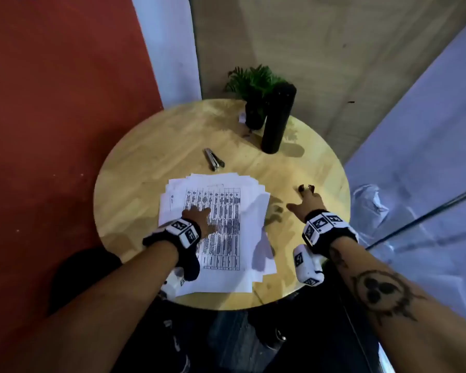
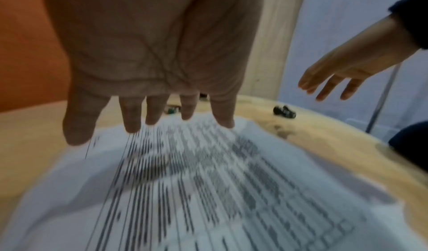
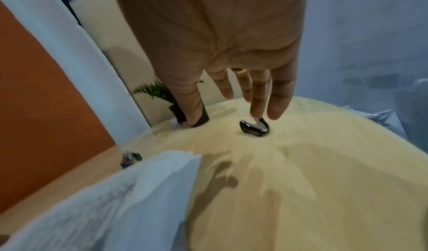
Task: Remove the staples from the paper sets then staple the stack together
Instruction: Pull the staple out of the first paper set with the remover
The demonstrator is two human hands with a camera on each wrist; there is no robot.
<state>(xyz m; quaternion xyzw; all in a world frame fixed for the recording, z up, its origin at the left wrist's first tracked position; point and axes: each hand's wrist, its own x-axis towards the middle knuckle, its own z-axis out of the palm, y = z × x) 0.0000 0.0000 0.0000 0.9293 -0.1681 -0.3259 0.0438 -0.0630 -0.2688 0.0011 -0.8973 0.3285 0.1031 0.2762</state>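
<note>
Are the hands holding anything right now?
No, nothing is held. The left hand rests flat on the paper stack. The right hand reaches, fingers straight, toward the small black staple remover.

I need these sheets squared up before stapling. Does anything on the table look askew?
Yes. The paper stack under the left hand is fanned out, its sheet corners staggered along the far and right edges instead of aligned. Nothing else stands out.

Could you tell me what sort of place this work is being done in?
Probably an office nook or lounge corner: a small round wooden table carrying printed papers, a metal stapler, a potted plant, set against an orange wall.
</note>
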